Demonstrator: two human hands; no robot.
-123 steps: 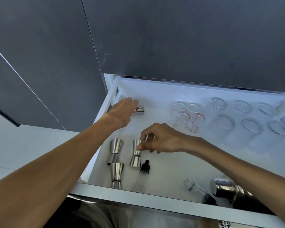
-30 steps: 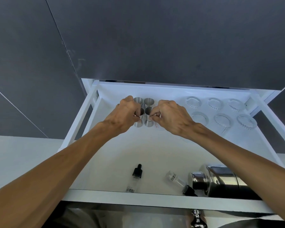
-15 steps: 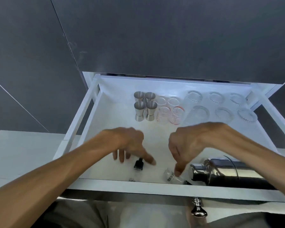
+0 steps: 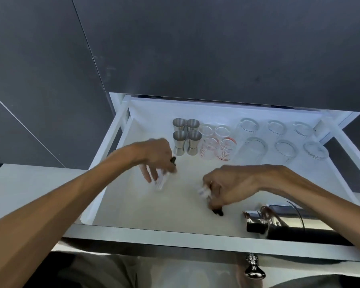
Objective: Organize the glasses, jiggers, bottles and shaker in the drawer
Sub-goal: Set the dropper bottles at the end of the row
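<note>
The white drawer [image 4: 120, 204] is pulled out below me. My left hand [image 4: 154, 155] holds a small clear dropper bottle [image 4: 161, 181] with a black cap, lifted over the drawer floor. My right hand [image 4: 226, 183] grips a second clear dropper bottle [image 4: 203, 192], its black cap [image 4: 217, 212] pointing toward me. Several steel jiggers [image 4: 186, 136] stand upright in a block at the back. Right of them stand small measuring glasses [image 4: 218, 145] and several larger clear glasses [image 4: 278, 140]. A shiny steel shaker [image 4: 289, 223] lies on its side at the front right.
Dark cabinet fronts [image 4: 195, 48] rise above the drawer. A pale counter [image 4: 29, 183] runs to the left. The drawer's front rim [image 4: 175, 235] is near me, with a metal knob [image 4: 254, 269] below it.
Both hands came forward from the jiggers, closed on the two dropper bottles at the drawer's front, and lifted them up and away from the front edge.
</note>
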